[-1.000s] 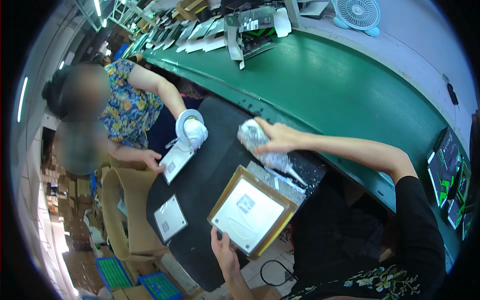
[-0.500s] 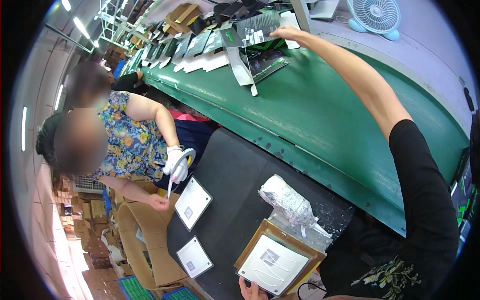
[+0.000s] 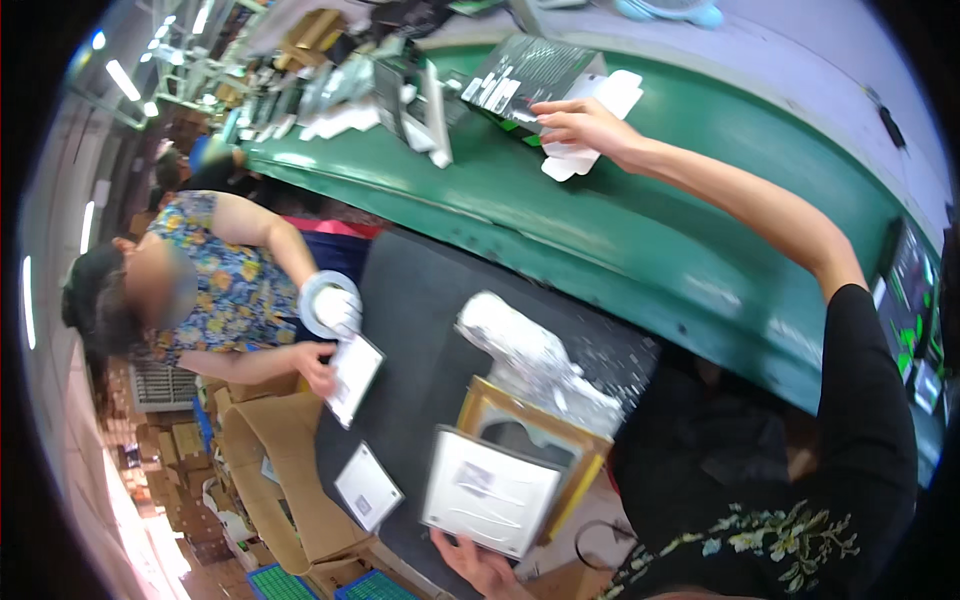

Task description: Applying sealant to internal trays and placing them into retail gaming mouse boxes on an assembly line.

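My left hand grips the lower edge of a white square panel with wavy glue lines and a grey square patch on it. The panel is tilted, partly over a brown wooden frame with an oval opening. Beside the frame lies a crumpled, white-smeared bundle. My right arm reaches across to the green conveyor belt. There my right hand holds a black printed cardboard box near its white end flaps; its thumb is hidden.
At the left a co-worker holds a tape roll by a white panel. Another white panel lies on the black table. An open brown carton stands by the table. More boxes line the belt's far side.
My right hand has drawn the black box to the right, away from the others. My left hand has shifted the glued panel left, partly off the wooden frame. The co-worker's free hand has reached a panel.
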`<state>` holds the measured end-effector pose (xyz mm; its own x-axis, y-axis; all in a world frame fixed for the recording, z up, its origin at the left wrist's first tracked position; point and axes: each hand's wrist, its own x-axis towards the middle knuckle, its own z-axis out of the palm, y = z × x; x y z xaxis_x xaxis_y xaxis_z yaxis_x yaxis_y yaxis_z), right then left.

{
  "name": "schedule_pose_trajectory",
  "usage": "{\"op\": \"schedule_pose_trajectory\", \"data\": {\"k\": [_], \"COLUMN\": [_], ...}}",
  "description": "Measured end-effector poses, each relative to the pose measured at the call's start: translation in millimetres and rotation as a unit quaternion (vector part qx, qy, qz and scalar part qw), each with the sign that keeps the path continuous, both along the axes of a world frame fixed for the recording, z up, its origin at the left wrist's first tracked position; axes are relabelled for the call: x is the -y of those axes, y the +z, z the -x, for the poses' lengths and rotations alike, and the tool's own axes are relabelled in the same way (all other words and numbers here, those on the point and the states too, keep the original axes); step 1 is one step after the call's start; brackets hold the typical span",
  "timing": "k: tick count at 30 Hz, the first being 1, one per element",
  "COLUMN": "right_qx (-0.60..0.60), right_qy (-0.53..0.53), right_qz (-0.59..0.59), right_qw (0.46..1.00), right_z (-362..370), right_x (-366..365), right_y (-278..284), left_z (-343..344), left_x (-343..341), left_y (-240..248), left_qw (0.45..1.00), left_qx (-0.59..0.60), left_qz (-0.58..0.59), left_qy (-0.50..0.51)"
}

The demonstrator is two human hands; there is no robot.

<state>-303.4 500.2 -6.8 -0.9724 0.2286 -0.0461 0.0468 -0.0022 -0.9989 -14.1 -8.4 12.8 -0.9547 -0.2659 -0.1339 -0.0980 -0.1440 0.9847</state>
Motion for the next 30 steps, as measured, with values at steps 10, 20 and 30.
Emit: {"op": "schedule_pose_trajectory", "data": {"k": [10, 20, 30], "right_qx": [0.132, 0.045, 0.091], "right_qy": [-0.061, -0.183, -0.372], "right_qz": [0.046, -0.715, -0.588], "right_qw": [0.988, 0.673, 0.712], "right_z": [-300, -361, -361], "right_x": [30, -166, -112], "right_y": [23, -43, -41], "left_z": [4, -33, -18], "left_x": [-119, -284, -329], "left_y": [11, -40, -48], "left_qw": [0.949, 0.899, 0.906], "left_qx": [-0.102, 0.087, 0.113], "left_qz": [-0.118, -0.173, -0.138], "left_qy": [-0.273, -0.394, -0.384]}}
